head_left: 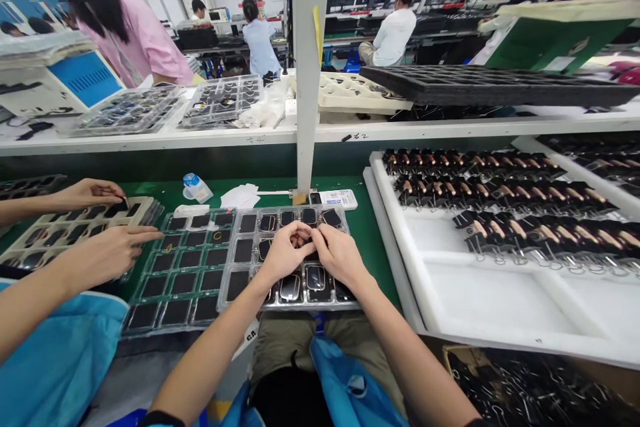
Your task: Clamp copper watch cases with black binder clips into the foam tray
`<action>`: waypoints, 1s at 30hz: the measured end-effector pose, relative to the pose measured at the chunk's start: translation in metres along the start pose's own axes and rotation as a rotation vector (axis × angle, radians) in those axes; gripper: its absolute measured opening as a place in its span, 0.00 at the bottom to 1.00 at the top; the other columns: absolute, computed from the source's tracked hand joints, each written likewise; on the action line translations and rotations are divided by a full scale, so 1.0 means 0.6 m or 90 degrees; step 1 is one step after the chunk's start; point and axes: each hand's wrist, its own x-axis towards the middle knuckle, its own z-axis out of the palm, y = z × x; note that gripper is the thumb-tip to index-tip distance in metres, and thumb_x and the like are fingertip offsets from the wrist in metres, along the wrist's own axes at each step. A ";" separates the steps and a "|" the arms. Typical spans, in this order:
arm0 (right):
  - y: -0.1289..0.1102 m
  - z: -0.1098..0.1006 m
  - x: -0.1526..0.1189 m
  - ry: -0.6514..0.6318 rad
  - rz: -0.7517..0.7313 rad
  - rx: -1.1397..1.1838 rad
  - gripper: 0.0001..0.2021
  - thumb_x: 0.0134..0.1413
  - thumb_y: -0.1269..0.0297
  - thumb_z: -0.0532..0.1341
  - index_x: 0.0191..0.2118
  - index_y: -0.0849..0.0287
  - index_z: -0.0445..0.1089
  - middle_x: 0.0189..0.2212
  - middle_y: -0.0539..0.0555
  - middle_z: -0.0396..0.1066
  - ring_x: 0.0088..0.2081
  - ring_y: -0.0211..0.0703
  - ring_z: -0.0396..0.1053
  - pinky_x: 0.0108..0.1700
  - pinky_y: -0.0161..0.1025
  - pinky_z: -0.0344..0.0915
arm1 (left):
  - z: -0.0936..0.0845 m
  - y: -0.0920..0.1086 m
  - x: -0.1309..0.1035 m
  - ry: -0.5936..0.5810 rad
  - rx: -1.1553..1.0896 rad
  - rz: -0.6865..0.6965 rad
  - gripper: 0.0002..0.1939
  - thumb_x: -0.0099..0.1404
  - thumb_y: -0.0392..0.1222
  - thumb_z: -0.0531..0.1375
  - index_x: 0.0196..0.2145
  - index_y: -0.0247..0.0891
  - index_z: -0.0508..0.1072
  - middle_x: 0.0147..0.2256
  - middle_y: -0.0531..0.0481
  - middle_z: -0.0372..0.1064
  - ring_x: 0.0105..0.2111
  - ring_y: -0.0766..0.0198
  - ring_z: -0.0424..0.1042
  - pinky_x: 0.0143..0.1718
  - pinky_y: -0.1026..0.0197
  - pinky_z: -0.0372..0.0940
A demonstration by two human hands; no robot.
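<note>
Over a clear plastic tray (225, 280) with square pockets, my left hand (287, 250) and my right hand (340, 252) meet. Fingers of both are bent and pinched together around something small that they hide. In the front pockets lie a dark glassy square piece with a thin gold-coloured rim (316, 277) and a similar one (289, 287) left of it. Further pieces with rims sit in the back row. Some pockets at the left show only dark padding.
Another clear tray (191, 258) adjoins on the left, near a co-worker's hands (100, 257). A white tray (480, 280) with rows of black clips (500, 233) stands right. Behind are a white post (306, 80), a shelf edge (225, 145) and a small bottle (197, 188).
</note>
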 end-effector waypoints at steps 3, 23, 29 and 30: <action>0.009 -0.002 0.007 0.089 0.108 0.159 0.21 0.74 0.56 0.46 0.27 0.54 0.57 0.23 0.49 0.65 0.26 0.41 0.62 0.31 0.38 0.53 | 0.004 0.005 0.001 0.029 -0.013 -0.014 0.09 0.60 0.41 0.68 0.37 0.37 0.76 0.32 0.50 0.74 0.31 0.64 0.71 0.34 0.61 0.64; -0.025 -0.051 -0.047 -0.009 0.448 0.995 0.22 0.54 0.46 0.71 0.30 0.56 0.62 0.19 0.40 0.48 0.18 0.30 0.38 0.17 0.29 0.37 | 0.021 0.033 -0.131 -0.105 0.675 0.143 0.16 0.75 0.44 0.54 0.57 0.40 0.67 0.47 0.42 0.68 0.45 0.50 0.67 0.46 0.49 0.63; -0.032 -0.038 -0.078 0.121 0.347 0.635 0.27 0.60 0.38 0.63 0.23 0.55 0.60 0.17 0.43 0.46 0.20 0.34 0.42 0.21 0.34 0.43 | 0.034 0.033 -0.138 -0.065 0.677 0.125 0.16 0.74 0.43 0.56 0.57 0.41 0.67 0.49 0.42 0.68 0.48 0.49 0.67 0.47 0.48 0.62; -0.035 -0.037 -0.084 0.132 0.322 0.563 0.27 0.61 0.39 0.62 0.23 0.55 0.60 0.18 0.44 0.48 0.20 0.35 0.44 0.22 0.35 0.45 | 0.035 0.032 -0.139 -0.060 0.667 0.122 0.16 0.74 0.43 0.57 0.57 0.41 0.68 0.49 0.42 0.69 0.48 0.49 0.67 0.47 0.48 0.62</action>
